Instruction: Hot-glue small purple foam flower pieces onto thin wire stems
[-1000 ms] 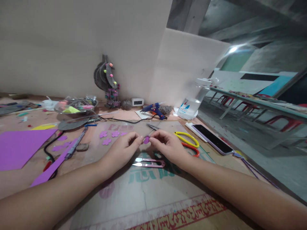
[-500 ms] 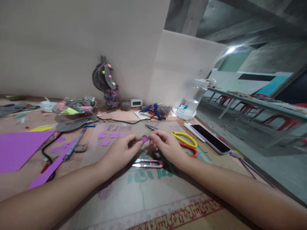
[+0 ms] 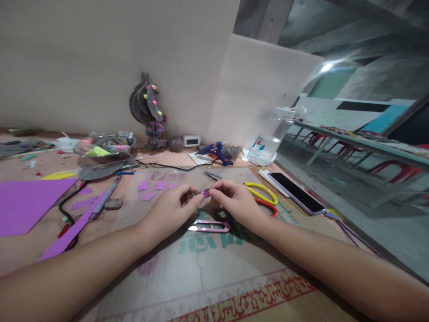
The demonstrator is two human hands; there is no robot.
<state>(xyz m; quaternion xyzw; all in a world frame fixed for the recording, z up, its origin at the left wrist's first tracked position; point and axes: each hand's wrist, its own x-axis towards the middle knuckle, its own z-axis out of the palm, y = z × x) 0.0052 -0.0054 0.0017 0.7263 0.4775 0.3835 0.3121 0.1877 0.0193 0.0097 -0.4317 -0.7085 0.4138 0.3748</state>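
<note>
Between the fingertips of my two hands is a small purple piece (image 3: 206, 194), with grey yarn running near it; its exact shape is partly hidden. My left hand (image 3: 177, 205) is closed in a pinch at its left side. From the right, my right hand (image 3: 233, 199) pinches the same piece. Just below the hands lie pink thread snips (image 3: 212, 226). Scissors with one yellow and one red handle (image 3: 261, 193) lie beyond my right hand, blades pointing away. Several purple flower cutouts (image 3: 147, 195) rest left of my left hand.
A blue glue gun (image 3: 217, 153) sits at the back with its cord. Purple sheet (image 3: 30, 205), a pen (image 3: 106, 197) and a bowl of scraps (image 3: 105, 152) are at left. A phone (image 3: 296, 193) and a water jug (image 3: 266, 141) stand along the right edge.
My fingertips have drawn closer together, and the purple piece has turned from facing me as a disc to showing a narrow side. The view has shifted slightly.
</note>
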